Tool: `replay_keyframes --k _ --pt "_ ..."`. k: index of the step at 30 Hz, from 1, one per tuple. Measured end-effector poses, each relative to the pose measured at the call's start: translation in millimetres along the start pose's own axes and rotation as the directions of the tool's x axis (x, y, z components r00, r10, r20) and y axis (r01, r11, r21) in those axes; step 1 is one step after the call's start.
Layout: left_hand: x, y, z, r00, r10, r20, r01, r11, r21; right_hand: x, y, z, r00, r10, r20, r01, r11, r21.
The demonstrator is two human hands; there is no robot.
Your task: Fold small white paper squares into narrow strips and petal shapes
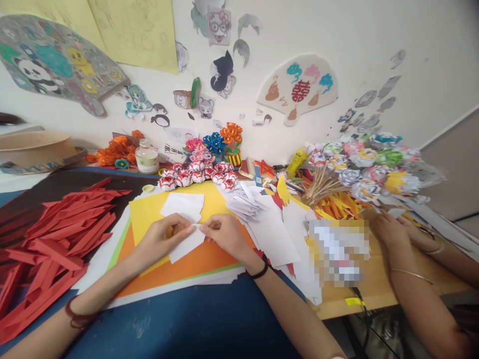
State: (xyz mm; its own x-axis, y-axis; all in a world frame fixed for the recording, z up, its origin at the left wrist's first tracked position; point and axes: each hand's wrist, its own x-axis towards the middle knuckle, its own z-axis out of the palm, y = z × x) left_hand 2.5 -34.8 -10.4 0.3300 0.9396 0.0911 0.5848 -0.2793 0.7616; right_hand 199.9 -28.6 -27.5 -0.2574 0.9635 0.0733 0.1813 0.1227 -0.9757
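The left hand [168, 233] pinches the upper edge of a small white paper [187, 246] between thumb and fingertips, and the right hand [224, 232] pinches it just beside, the 2 grips nearly meeting. The paper is in front of the person, over a yellow sheet [144, 214] and an orange sheet [209, 256]; it seems barely begun, since most of it looks flat, though the fingers hide any crease at that edge. Just beyond lies 1 more white piece [183, 205], apparently unworked. To the right, a heap of narrow white pieces [247, 202] looks cut or folded already; which, I cannot tell. To the left, the red strips [67, 232] appear folded. Farther back, red-and-white paper flowers [198, 174] look finished. At far right, a co-worker's hands [389, 228] are near a bouquet [366, 159] of paper blooms.
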Motion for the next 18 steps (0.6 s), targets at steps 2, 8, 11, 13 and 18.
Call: replay_keyframes --k 2,8,11,13,18 --pt "0.7 -3.9 -1.9 0.999 -0.039 -0.022 0.04 0.998 0.04 2.9 1.1 -1.4 0.994 0.008 -0.111 -0.004 0.999 0.041" --pt "3.8 -14.0 -9.1 0.97 -0.182 -0.161 0.172 0.982 -0.078 6.2 3.2 -3.5 0.988 0.074 -0.133 -0.051 0.984 0.17" --pt "4.6 -14.5 -10.9 0.956 -0.245 -0.158 0.182 0.925 -0.333 1.7 2.8 -1.1 0.991 0.098 0.09 -0.115 0.97 0.214" --pt "4.9 -14.8 -9.5 0.95 -0.287 -0.126 0.192 0.852 -0.488 -2.4 1.8 2.0 0.964 0.084 0.252 -0.136 0.971 0.198" --pt "5.0 -17.2 -0.4 0.949 -0.304 -0.085 0.202 0.79 -0.579 -8.5 -2.1 10.7 0.97 0.054 0.236 -0.063 0.998 0.03"
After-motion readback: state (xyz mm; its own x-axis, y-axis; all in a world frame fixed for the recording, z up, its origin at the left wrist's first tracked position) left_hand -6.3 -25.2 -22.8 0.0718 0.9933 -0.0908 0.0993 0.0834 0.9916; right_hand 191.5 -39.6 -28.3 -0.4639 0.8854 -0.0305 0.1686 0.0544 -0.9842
